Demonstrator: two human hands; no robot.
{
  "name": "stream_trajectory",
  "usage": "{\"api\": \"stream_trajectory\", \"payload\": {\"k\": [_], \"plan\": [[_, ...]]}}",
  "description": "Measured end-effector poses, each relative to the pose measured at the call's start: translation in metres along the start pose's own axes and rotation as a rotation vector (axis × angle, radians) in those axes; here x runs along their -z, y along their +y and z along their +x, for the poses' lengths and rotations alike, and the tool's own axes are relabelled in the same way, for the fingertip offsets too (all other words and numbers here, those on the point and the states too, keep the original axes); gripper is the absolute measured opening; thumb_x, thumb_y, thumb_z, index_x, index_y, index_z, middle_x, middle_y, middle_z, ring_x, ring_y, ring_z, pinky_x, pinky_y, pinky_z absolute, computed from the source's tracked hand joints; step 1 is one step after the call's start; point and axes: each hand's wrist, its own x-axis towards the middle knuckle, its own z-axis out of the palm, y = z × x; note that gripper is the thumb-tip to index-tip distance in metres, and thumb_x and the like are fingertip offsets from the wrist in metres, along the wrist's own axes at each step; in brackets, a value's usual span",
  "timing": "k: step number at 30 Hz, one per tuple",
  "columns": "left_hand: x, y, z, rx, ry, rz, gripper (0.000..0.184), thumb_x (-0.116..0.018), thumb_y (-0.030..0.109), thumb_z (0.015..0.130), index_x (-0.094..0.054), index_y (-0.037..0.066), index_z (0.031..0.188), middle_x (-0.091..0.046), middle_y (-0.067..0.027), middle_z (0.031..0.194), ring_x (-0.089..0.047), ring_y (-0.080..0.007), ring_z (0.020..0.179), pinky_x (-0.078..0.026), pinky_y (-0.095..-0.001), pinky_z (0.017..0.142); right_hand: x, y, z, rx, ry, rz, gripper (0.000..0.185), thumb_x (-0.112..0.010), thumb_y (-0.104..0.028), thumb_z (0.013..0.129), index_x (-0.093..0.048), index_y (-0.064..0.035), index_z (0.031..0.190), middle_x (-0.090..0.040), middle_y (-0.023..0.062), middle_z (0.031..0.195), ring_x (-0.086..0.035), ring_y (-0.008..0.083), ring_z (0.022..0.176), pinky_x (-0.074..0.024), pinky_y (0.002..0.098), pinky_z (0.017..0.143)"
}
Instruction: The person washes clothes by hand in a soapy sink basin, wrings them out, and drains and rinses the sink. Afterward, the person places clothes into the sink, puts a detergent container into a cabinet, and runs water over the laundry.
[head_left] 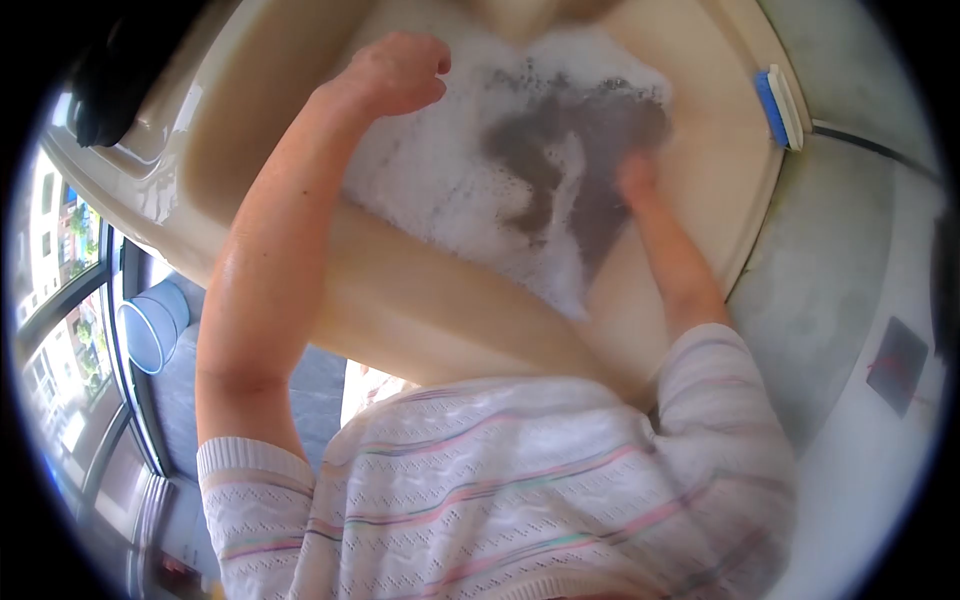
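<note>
We've got both arms reaching into a cream bathtub (pixel 450 300) that holds sudsy water. The white foam (pixel 425 150) covers the left and middle of it; a grey patch of water (pixel 600 120) opens on the right.

Left hand (pixel 403 75): at the left edge of the foam, fingers curled loosely inward, wrist bent. We can't tell whether it grips anything or whether it touches the suds or sits just above them. Right hand (pixel 637 180): at the right edge of the grey patch, close to the tub's right wall. It's blurred and its fingers blend into the water, so we can't tell if they are spread or closed.

Room: foam and grey water lie between the two hands, well apart. Near wall of the tub runs diagonally below them, between water and our striped knit top (pixel 500 480). Right rim carries a blue-and-white brush (pixel 785 108), near the right arm but clear of it. Blue bucket (pixel 155 325) is outside the tub on the left, on the grey floor (pixel 180 415) by the window (pixel 65 300).

Hard to read: whatever is under the suds; the black item (pixel 120 90) upper left, fading into the dark border; the tub's far end, cut off at the top.
</note>
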Motion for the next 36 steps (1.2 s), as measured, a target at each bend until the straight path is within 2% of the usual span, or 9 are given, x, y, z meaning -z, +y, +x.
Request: {"api": "stream_trajectory", "payload": {"k": [2, 8, 12, 14, 23, 26, 28, 32, 36], "plan": [[-0.001, 0.002, -0.002, -0.01, 0.011, 0.004, 0.031, -0.055, 0.015, 0.076, -0.057, 0.007, 0.105, -0.061, -0.0115, 0.087, -0.057, -0.0259, 0.087, -0.046, -0.0361, 0.077, -0.107, -0.012, 0.013, 0.108, 0.045, 0.442, 0.02, -0.053, -0.019, 0.071, -0.063, -0.0062, 0.083, -0.061, 0.0164, 0.084, -0.059, 0.0322, 0.078, -0.0473, 0.0433, 0.069], [-0.003, 0.011, -0.005, -0.021, 0.02, 0.001, 0.031, -0.054, 0.016, 0.075, -0.057, 0.007, 0.105, -0.06, -0.0114, 0.088, -0.057, -0.0256, 0.086, -0.046, -0.0364, 0.077, 0.015, -0.128, -0.071, 0.428, -0.4, 0.484, 0.03, -0.064, -0.019, 0.067, -0.063, -0.0014, 0.091, -0.061, 0.0172, 0.098, -0.058, 0.0296, 0.092, -0.0459, 0.0363, 0.081], [-0.002, 0.008, -0.003, -0.021, -0.007, 0.035, 0.032, -0.054, 0.016, 0.075, -0.057, 0.008, 0.105, -0.06, -0.0115, 0.091, -0.056, -0.0261, 0.088, -0.046, -0.037, 0.078, 0.133, -0.131, -0.067, -0.094, -0.415, 1.752, 0.041, -0.063, -0.02, 0.076, -0.051, -0.0021, 0.111, -0.059, 0.0142, 0.098, -0.059, 0.028, 0.087, -0.0484, 0.0373, 0.077], [-0.008, 0.004, 0.0, -0.026, 0.003, 0.035, 0.032, -0.054, 0.016, 0.074, -0.057, 0.008, 0.105, -0.06, -0.0114, 0.091, -0.056, -0.0263, 0.088, -0.046, -0.037, 0.078, 0.144, -0.085, -0.03, 0.004, -0.506, 2.201, 0.034, -0.058, -0.02, 0.082, -0.05, -0.004, 0.11, -0.059, 0.0114, 0.096, -0.06, 0.0229, 0.081, -0.0499, 0.0334, 0.068], [-0.005, 0.006, -0.004, -0.027, 0.015, 0.019, 0.03, -0.056, 0.016, 0.075, -0.058, 0.007, 0.104, -0.061, -0.0117, 0.088, -0.057, -0.0268, 0.085, -0.046, -0.0371, 0.076, 0.014, -0.034, 0.013, -0.86, 0.182, 1.447, 0.031, -0.055, -0.016, 0.08, -0.057, 0.0001, 0.106, -0.061, 0.012, 0.093, -0.059, 0.0284, 0.077, -0.048, 0.0355, 0.07], [-0.01, 0.001, 0.0, -0.05, 0.023, 0.007, 0.029, -0.057, 0.017, 0.075, -0.058, 0.007, 0.103, -0.062, -0.012, 0.085, -0.058, -0.0274, 0.083, -0.046, -0.0371, 0.075, 0.016, -0.044, 0.085, -1.135, 0.105, 2.356, 0.029, -0.054, -0.019, 0.082, -0.057, -0.0002, 0.104, -0.062, 0.0124, 0.094, -0.058, 0.0275, 0.086, -0.0479, 0.041, 0.074], [-0.013, -0.005, 0.002, -0.052, 0.036, 0.003, 0.029, -0.057, 0.017, 0.075, -0.058, 0.007, 0.102, -0.062, -0.0121, 0.082, -0.058, -0.0278, 0.081, -0.046, -0.037, 0.075, 0.106, -0.021, 0.073, -0.538, -0.099, 2.823, 0.025, -0.052, -0.019, 0.085, -0.057, -0.0025, 0.102, -0.061, 0.0128, 0.096, -0.058, 0.0284, 0.085, -0.0482, 0.0423, 0.075], [-0.015, -0.001, 0.002, -0.042, 0.02, 0.009, 0.028, -0.057, 0.017, 0.075, -0.059, 0.007, 0.101, -0.062, -0.0118, 0.081, -0.058, -0.0281, 0.08, -0.046, -0.0369, 0.074, 0.17, 0.013, 0.102, 0.515, -0.131, 2.871, 0.026, -0.051, -0.018, 0.086, -0.055, -0.0034, 0.107, -0.061, 0.0111, 0.095, -0.057, 0.0271, 0.089, -0.0458, 0.0435, 0.084], [-0.011, 0.001, -0.001, -0.073, 0.022, 0.031, 0.027, -0.058, 0.018, 0.075, -0.06, 0.009, 0.1, -0.062, -0.0112, 0.079, -0.059, -0.0273, 0.079, -0.047, -0.0367, 0.073, 0.227, -0.003, 0.115, -0.017, 0.033, 2.544, 0.026, -0.053, -0.02, 0.085, -0.056, -0.0071, 0.108, -0.06, 0.01, 0.098, -0.056, 0.0238, 0.093, -0.0447, 0.0408, 0.084]]}}
